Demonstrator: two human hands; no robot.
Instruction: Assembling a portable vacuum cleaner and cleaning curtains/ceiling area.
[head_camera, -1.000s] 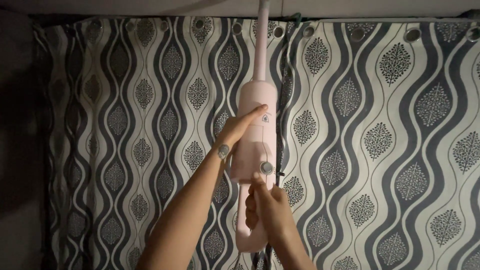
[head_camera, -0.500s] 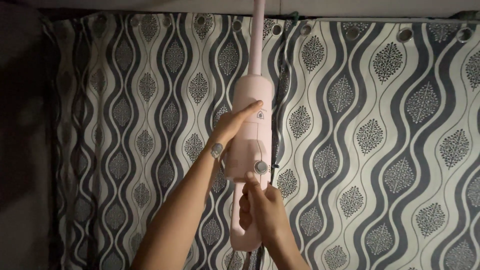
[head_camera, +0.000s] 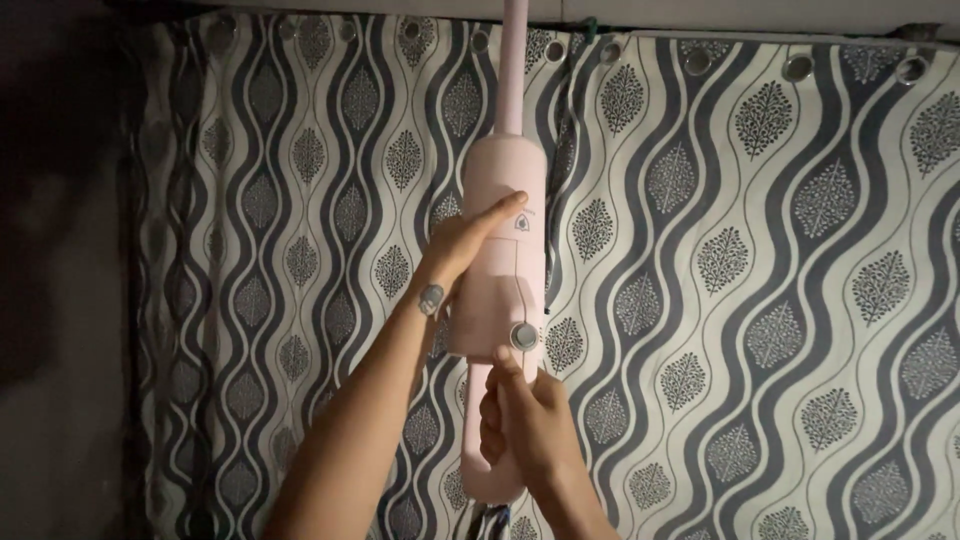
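A pale pink stick-shaped appliance (head_camera: 500, 180) with a thick body and a thin tube stands upright in front of me, its tube reaching past the top of the view. My left hand (head_camera: 462, 248) wraps the upper body, thumb laid across the front. My right hand (head_camera: 522, 420) grips the lower handle part, its thumb just below a round silver button (head_camera: 523, 336). A small dark mark shows on my left wrist.
A curtain (head_camera: 760, 270) with grey wavy stripes and leaf shapes hangs from metal eyelets across the whole background. A dark wall (head_camera: 55, 270) fills the left edge. A pale strip of wall or rail runs along the top right.
The appliance and both hands have shifted slightly down and right in view as the view drifted. Both grips are unchanged.
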